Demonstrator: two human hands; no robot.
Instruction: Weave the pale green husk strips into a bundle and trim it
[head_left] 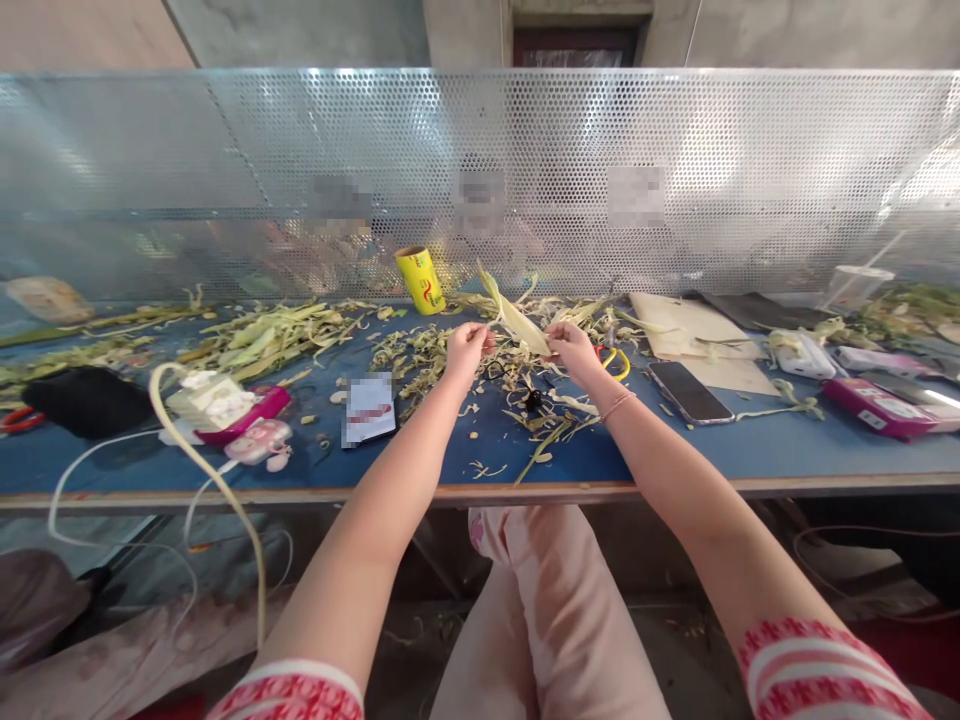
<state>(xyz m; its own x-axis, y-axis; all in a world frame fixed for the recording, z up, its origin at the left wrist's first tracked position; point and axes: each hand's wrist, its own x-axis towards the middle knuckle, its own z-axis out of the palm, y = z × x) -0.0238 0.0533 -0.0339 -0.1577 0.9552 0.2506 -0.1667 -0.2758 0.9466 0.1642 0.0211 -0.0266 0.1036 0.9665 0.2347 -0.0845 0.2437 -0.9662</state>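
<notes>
A phone [368, 410] lies left of scraps [412, 348]. The left hand [469, 350] is pinched closed, on what is hard to tell; a husk [523, 326] slants between the hands, its lower end clamped in the right hand [568, 348].

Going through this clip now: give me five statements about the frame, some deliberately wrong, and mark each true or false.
1. The right hand grips a pale husk leaf. True.
2. The bracelet is on the left wrist. False: it is on the right wrist.
3. A dark-screened phone lies to the right of the right hand. True.
4. The yellow tube is at the table's front edge. False: it is toward the back, near the perforated screen.
5. The tabletop is red. False: it is blue.
</notes>
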